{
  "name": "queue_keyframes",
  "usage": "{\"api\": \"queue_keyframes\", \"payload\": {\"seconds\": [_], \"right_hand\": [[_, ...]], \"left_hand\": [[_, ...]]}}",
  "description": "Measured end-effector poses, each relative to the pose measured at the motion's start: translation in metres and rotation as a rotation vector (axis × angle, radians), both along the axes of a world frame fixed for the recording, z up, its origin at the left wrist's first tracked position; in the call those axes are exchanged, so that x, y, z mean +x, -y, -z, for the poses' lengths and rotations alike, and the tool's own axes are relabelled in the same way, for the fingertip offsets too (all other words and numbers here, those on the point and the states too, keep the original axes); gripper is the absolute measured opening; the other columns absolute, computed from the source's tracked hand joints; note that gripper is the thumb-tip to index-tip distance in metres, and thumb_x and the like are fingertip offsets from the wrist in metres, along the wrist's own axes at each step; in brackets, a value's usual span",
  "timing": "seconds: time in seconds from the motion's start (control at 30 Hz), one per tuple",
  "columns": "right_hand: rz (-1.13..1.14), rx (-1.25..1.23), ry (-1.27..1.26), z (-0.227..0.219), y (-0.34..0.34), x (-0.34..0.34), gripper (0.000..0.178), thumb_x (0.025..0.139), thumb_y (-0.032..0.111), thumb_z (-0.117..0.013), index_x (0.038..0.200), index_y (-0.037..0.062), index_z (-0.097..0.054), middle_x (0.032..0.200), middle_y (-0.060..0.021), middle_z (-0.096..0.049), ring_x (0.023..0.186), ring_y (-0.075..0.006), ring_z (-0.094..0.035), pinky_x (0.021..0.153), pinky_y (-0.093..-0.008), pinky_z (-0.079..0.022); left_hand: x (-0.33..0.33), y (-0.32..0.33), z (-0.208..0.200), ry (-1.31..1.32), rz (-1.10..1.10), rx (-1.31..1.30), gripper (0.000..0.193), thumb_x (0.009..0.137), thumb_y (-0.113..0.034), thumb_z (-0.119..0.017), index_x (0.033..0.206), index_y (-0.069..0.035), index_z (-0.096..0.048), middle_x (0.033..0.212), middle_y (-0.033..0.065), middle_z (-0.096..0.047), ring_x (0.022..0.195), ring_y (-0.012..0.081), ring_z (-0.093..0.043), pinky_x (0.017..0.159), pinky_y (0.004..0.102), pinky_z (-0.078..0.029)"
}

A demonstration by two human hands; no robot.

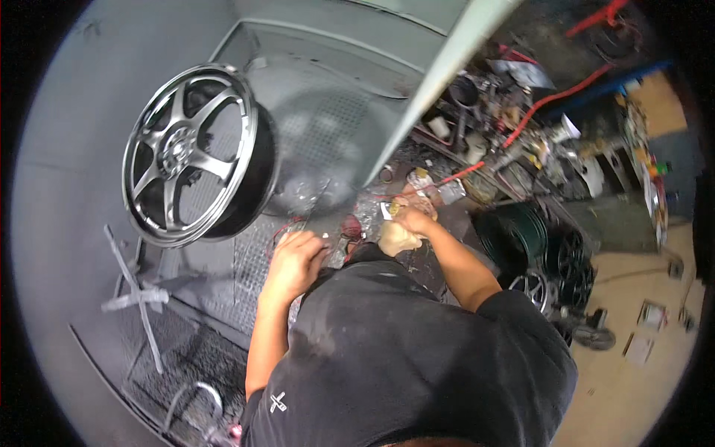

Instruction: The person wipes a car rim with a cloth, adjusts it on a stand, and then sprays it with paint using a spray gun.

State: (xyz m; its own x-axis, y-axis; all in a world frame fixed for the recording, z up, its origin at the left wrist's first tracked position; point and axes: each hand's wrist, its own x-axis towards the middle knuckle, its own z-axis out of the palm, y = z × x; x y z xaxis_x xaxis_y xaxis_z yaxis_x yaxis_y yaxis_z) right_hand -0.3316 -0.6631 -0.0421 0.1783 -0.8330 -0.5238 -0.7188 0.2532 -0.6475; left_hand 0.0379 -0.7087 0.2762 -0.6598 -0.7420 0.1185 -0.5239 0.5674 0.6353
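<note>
A glossy dark five-spoke alloy wheel point(190, 154) hangs upright at the left inside a grey spray booth. My left hand point(296, 258) is curled over small parts on the grated booth floor below the wheel, beside thin red wires point(287, 227). What it grips is hidden. My right hand point(411, 217) is closed on a crumpled pale cloth point(397, 237), just right of the booth's edge, near a small packet point(387, 209). My dark shirt hides the area below both hands.
A grey cross-shaped stand point(134, 294) sits at the lower left on the metal grating point(249, 261). A cluttered workbench point(506, 141) with a red hose point(558, 97) lies to the right. Several stacked wheels point(551, 261) stand on the tan floor at the right.
</note>
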Motion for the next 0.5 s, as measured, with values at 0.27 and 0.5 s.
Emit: {"api": "queue_keyframes", "payload": {"seconds": [0.27,0.5], "right_hand": [[0.851,0.504,-0.111,0.008,-0.188,-0.116,0.041,0.096,0.034,-0.065,0.109,-0.0046,-0.071,0.104,-0.0141,-0.074,0.090,-0.0262,-0.070,0.082,-0.0406,-0.054],[1.408,-0.178,0.261,-0.036,-0.121,-0.243,0.033,0.099,0.028,-0.056,0.111,0.0001,-0.068,0.101,-0.0154,-0.072,0.094,-0.0304,-0.070,0.083,-0.0465,-0.055]], "left_hand": [[0.039,-0.143,0.072,0.227,0.067,0.174,0.017,0.088,-0.022,-0.067,0.085,-0.005,-0.067,0.083,0.0145,-0.065,0.088,0.0356,-0.064,0.079,0.0486,-0.047],[0.062,-0.298,0.093,0.120,-0.427,0.568,0.021,0.085,-0.018,-0.067,0.095,0.001,-0.069,0.088,0.0222,-0.068,0.087,0.0409,-0.066,0.077,0.0483,-0.050]]}}
